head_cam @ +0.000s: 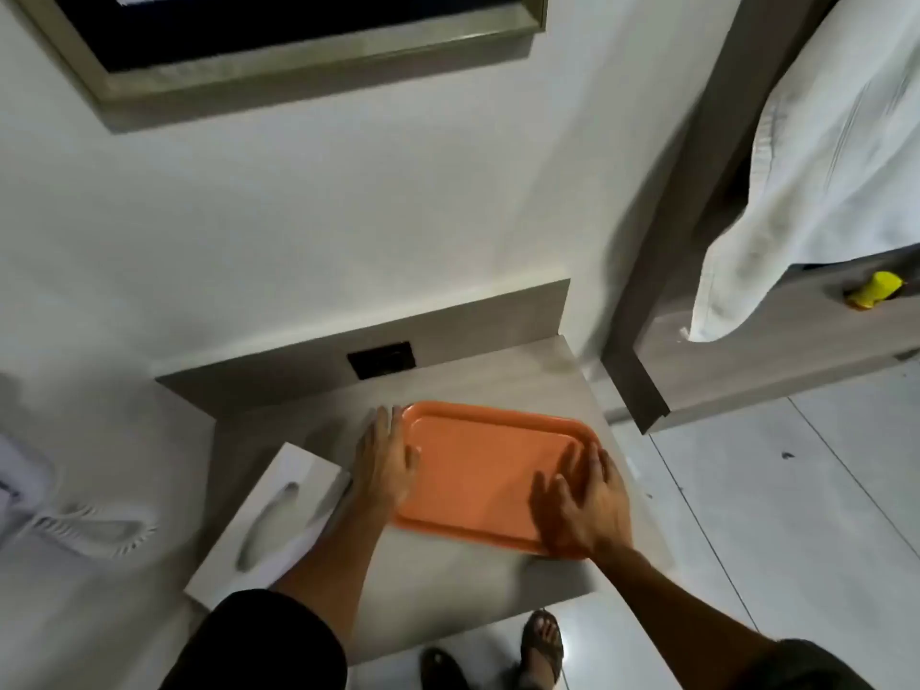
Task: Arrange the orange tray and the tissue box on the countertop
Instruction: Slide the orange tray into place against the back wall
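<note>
- Tray [478,470] lies flat on the countertop [448,575], toward its right side.
- Tissue box [269,520] lies on the countertop left of the tray, near it, at the front left edge.
- Left hand [386,460] rests at the tray's left rim, between tray and box.
- Right hand [587,505] rests on the tray's front right corner.
- Wall socket [381,360] sits in the panel behind the tray.
- Bed [776,271] stands right of the countertop, well apart.

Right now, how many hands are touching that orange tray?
2: the left hand lies on the orange tray's left edge, the right hand on its near right corner.
</note>
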Available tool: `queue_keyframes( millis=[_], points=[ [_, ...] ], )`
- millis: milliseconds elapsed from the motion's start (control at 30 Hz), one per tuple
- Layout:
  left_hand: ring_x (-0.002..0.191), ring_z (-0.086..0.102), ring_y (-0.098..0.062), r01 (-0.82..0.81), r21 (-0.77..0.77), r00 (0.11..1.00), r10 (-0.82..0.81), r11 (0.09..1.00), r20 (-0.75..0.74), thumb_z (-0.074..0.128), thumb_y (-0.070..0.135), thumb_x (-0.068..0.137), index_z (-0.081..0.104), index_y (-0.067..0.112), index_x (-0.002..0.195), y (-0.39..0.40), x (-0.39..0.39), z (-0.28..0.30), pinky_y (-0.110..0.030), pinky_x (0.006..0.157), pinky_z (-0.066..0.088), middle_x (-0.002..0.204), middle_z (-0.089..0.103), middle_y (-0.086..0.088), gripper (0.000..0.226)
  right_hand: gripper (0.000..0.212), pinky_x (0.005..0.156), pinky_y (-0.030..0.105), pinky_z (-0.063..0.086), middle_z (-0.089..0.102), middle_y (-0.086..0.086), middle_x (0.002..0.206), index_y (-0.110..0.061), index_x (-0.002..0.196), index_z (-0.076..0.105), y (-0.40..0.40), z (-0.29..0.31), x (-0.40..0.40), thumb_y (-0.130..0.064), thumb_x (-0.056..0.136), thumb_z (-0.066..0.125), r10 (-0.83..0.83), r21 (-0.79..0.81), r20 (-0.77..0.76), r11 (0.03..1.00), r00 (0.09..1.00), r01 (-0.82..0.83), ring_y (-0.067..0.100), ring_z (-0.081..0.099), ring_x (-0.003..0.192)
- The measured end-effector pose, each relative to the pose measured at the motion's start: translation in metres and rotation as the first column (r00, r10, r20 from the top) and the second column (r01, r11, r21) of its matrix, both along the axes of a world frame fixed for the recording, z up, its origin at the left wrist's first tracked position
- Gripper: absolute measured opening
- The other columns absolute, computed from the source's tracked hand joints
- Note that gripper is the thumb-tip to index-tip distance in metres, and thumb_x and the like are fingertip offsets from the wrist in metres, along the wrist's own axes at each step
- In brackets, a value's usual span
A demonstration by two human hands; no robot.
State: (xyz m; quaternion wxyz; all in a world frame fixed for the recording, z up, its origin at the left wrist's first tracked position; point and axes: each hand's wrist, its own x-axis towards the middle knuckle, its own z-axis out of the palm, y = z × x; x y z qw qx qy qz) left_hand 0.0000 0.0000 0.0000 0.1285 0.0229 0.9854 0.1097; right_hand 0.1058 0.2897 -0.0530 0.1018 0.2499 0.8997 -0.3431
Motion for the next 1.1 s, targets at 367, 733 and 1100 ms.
queue_keyframes(
  millis=[367, 733, 1100],
  points=[
    [0.123, 0.071, -0.044, -0.357, 0.172, 0.923, 0.318, 0.918, 0.219, 0.051, 0.004, 0.107, 0.071, -0.008, 0.124, -0.022, 0.011, -0.035, -0.052, 0.111, 0.055, 0.129, 0.074, -0.029, 0.029, 0.028, 0.103, 0.051, 0.062, 0.082, 0.023, 0.123, -0.001, 0.13, 0.077, 0.017, -0.024, 0.003, -0.018, 0.111, 0.067, -0.365, -0.049, 0.034, 0.929, 0.93, 0.367, 0.043, 0.078, 0.114],
    [0.12, 0.072, -0.044, -0.604, 0.38, 0.787, 0.598, 0.7, 0.149, 0.051, 0.029, 0.107, 0.074, -0.003, 0.12, -0.042, 0.04, -0.063, -0.059, 0.107, 0.059, 0.123, 0.076, -0.027, 0.042, 0.026, 0.111, 0.052, 0.059, 0.081, 0.021, 0.129, -0.003, 0.132, 0.078, 0.007, -0.021, -0.068, -0.013, 0.112, 0.064, -0.239, -0.072, 0.023, 0.968, 0.971, 0.24, 0.043, 0.076, 0.121],
    [0.13, 0.066, -0.047, -0.674, 0.438, 0.703, 0.697, 0.595, 0.136, 0.056, 0.011, 0.11, 0.069, -0.008, 0.135, -0.045, 0.049, -0.085, -0.06, 0.116, 0.052, 0.136, 0.071, -0.029, 0.034, 0.031, 0.106, 0.052, 0.062, 0.082, 0.022, 0.127, -0.004, 0.138, 0.076, 0.016, -0.035, -0.097, -0.017, 0.112, 0.066, -0.122, -0.081, -0.031, 0.99, 0.992, 0.119, 0.043, 0.077, 0.116]
  ],
)
